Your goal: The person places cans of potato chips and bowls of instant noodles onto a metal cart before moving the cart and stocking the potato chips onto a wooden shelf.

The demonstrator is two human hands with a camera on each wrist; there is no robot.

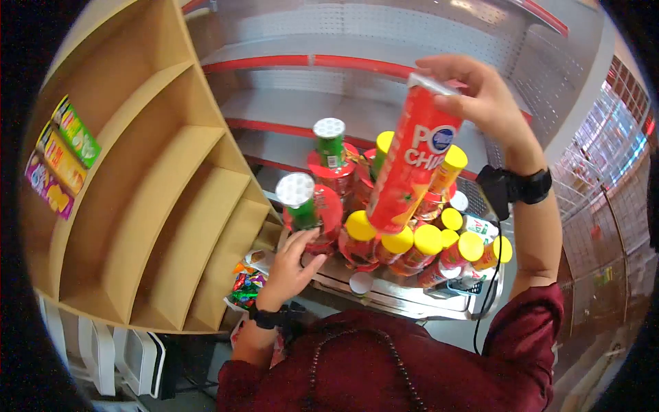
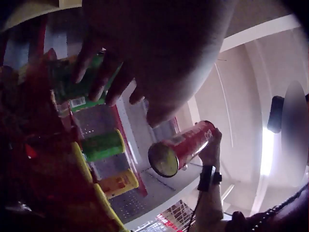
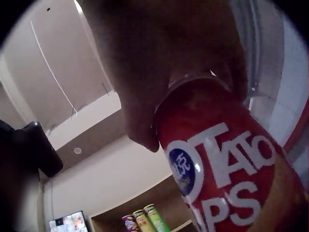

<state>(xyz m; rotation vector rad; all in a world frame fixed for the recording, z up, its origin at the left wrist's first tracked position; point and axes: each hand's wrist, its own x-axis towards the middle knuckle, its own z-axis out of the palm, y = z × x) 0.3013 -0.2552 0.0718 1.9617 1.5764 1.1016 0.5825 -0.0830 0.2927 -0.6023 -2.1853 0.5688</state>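
A tall red potato chip canister [image 1: 415,154] hangs tilted above the crowded goods, gripped near its top by the right hand [image 1: 480,99]. In the right wrist view the thumb and fingers of the right hand [image 3: 178,58] wrap the upper end of the red canister [image 3: 227,159]. The left hand [image 1: 292,268] has its fingers spread beside a green canister with a white lid [image 1: 295,191]; whether they touch it is unclear. The left wrist view shows the left hand [image 2: 145,58] near a green can [image 2: 79,87], and the raised red canister's base [image 2: 164,162].
Several yellow-lidded containers [image 1: 429,240] crowd a metal-edged cart [image 1: 405,305]. A wooden shelf unit [image 1: 158,178] on the left holds three slim canisters [image 1: 65,158]. Grey shelves with red edges [image 1: 288,103] stand behind. Colourful packets [image 1: 247,285] lie at the wooden unit's foot.
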